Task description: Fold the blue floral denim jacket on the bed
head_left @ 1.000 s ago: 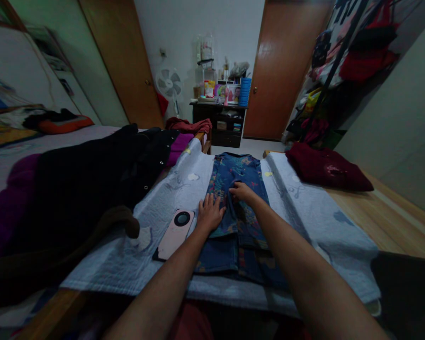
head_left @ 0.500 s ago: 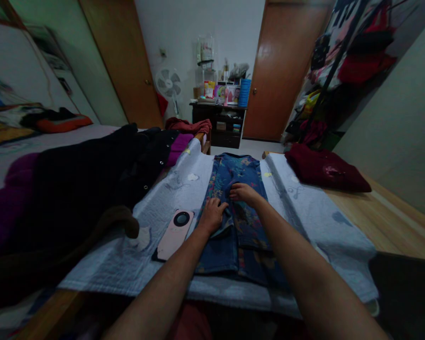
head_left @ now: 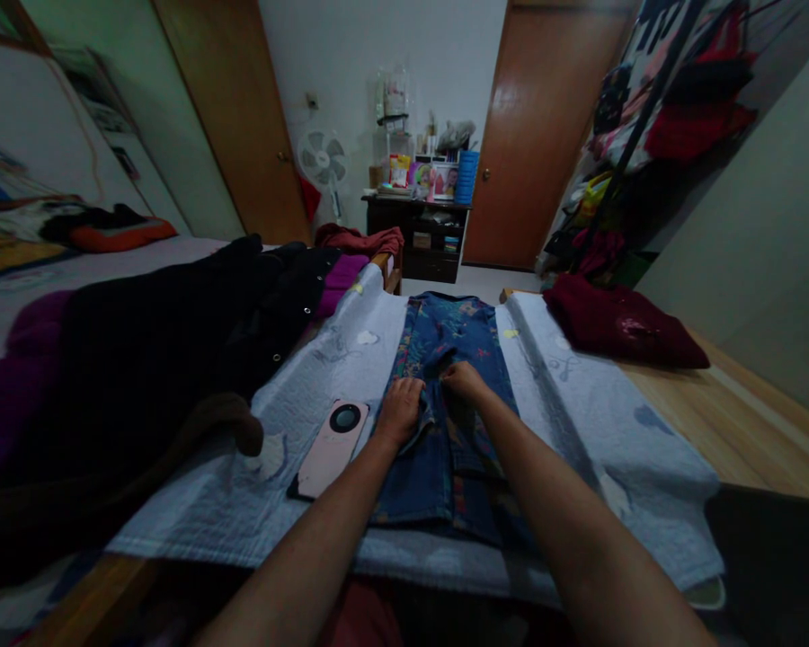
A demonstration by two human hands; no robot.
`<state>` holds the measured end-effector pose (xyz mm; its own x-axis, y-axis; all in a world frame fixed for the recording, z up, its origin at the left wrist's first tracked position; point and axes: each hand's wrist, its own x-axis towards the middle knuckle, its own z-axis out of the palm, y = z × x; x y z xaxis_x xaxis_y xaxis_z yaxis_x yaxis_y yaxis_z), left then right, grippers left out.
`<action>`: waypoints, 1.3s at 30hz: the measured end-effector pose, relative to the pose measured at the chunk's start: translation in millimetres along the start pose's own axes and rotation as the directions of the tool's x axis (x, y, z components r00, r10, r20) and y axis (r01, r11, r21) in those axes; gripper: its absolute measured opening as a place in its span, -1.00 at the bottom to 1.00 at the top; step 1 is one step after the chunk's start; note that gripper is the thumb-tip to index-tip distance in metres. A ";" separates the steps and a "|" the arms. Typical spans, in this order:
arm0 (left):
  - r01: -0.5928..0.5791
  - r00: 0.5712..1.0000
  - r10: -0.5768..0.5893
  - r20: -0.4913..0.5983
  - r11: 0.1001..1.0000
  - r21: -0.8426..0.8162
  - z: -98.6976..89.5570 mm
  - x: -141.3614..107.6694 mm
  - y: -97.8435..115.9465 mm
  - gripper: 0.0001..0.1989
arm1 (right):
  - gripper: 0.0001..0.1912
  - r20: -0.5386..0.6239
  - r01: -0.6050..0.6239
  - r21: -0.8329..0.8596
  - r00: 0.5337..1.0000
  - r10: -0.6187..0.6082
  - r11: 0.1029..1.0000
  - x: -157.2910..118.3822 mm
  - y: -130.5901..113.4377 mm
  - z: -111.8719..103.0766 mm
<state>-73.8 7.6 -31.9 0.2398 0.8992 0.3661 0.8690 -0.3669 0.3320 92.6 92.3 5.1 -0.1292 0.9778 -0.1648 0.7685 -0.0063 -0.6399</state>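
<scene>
A blue denim garment with a flowered pattern lies folded in front of me on a pale blue cloth. My left hand is closed on a raised fold at its left side, fingers close together. To the right, my right hand pinches the fabric near the middle, its fingertips partly hidden by the hand itself. A small gap separates the two hands. Just left of my left forearm, a pink phone with a round black camera ring lies face down.
The pale blue cloth covers a wooden surface. A folded dark red garment rests at the right. On the left, a dark coat with purple parts spreads over the bed. Farther back stand a fan and a dark cabinet.
My right hand has moved slightly down and closed on the fabric. The fingers of my left hand have drawn together, and the fold between the hands has shifted.
</scene>
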 end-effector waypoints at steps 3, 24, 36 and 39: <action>0.019 1.000 -0.019 -0.017 1.000 0.001 -2.4 -1.6 1.7 -0.73 | -0.92 0.024 0.025 -0.059 0.999 -0.024 0.998 -0.2 -2.6 3.9; 0.017 0.995 -0.012 -0.099 0.999 0.049 8.2 -1.8 1.4 -0.48 | -0.72 -0.073 -0.096 -0.167 0.994 0.085 0.981 -15.1 -19.7 16.6; 0.298 0.954 -0.280 -0.105 0.927 0.226 10.5 -1.8 7.7 -0.44 | -0.68 -0.114 -0.072 -0.092 0.992 0.062 0.993 -10.7 -4.1 12.2; 0.256 0.966 -0.253 -0.043 0.936 0.243 10.6 -2.3 7.8 -0.47 | -0.69 -0.112 -0.091 -0.115 0.991 0.078 0.989 -10.7 -4.9 13.3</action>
<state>-62.9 5.2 -39.4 -0.0072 0.9516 0.3073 0.9796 -0.0550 0.1933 81.9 79.0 0.0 0.0023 0.9916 -0.1294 0.8438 -0.0714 -0.5318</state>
